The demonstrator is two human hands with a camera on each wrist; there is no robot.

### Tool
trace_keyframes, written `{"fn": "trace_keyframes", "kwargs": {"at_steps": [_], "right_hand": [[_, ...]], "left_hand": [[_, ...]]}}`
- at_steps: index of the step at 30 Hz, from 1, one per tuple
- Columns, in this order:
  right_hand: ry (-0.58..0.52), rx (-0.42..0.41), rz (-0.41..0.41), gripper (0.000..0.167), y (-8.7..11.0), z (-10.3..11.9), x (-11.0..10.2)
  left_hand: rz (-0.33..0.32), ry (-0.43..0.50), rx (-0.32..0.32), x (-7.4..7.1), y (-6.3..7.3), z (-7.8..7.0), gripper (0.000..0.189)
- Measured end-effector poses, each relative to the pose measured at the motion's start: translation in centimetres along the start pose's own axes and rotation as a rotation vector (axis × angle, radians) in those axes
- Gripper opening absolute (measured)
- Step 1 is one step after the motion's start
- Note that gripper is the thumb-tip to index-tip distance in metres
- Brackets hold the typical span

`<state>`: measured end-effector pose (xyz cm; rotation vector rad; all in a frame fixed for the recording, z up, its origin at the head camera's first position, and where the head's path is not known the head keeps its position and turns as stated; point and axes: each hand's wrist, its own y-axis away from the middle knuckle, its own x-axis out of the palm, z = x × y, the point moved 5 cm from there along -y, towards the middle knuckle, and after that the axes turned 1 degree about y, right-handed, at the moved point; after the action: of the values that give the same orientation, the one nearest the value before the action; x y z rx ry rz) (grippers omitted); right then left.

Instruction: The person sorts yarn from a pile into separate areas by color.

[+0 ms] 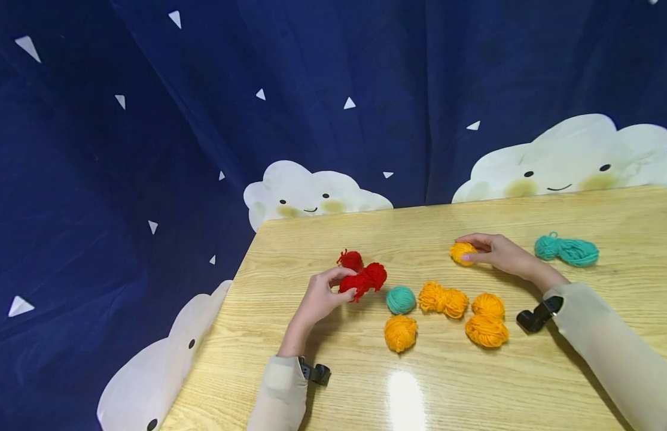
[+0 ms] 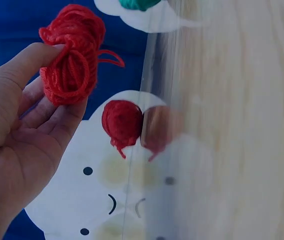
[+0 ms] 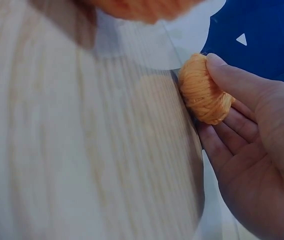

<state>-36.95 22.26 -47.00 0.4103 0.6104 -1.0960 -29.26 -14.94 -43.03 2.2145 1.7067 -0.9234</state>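
Observation:
My left hand (image 1: 321,297) holds a red yarn skein (image 1: 363,280) between thumb and fingers. In the left wrist view that skein (image 2: 73,55) is lifted off the table, a loose loop sticking out of its side. Just behind it a red yarn ball (image 1: 350,260) rests on the table, a short tail of yarn on it. Farther right, my right hand (image 1: 502,256) grips a small orange-yellow yarn ball (image 1: 462,253). The right wrist view has this ball (image 3: 204,90) between the thumb and the fingers, at the table surface.
Between the hands lie a teal yarn ball (image 1: 401,300), an orange-yellow ball (image 1: 400,333), an orange-yellow skein (image 1: 443,300) and more orange-yellow yarn (image 1: 487,320). Teal yarn (image 1: 569,249) lies beyond my right wrist. A dark blue curtain (image 1: 333,90) hangs behind the wooden table (image 1: 355,395).

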Motion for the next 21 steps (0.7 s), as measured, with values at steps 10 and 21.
{"fn": "trace_keyframes", "kwargs": {"at_steps": [10,21], "right_hand": [[0.005,0.002,-0.008,0.061,0.1,-0.2,0.0],[-0.002,-0.003,-0.010,0.059,0.1,0.1,0.1]], "left_hand": [[-0.009,-0.071,0.009,-1.0,-0.2,1.1,0.027],[-0.019,-0.135,-0.028,-1.5,-0.4,2.4,0.027]]}}
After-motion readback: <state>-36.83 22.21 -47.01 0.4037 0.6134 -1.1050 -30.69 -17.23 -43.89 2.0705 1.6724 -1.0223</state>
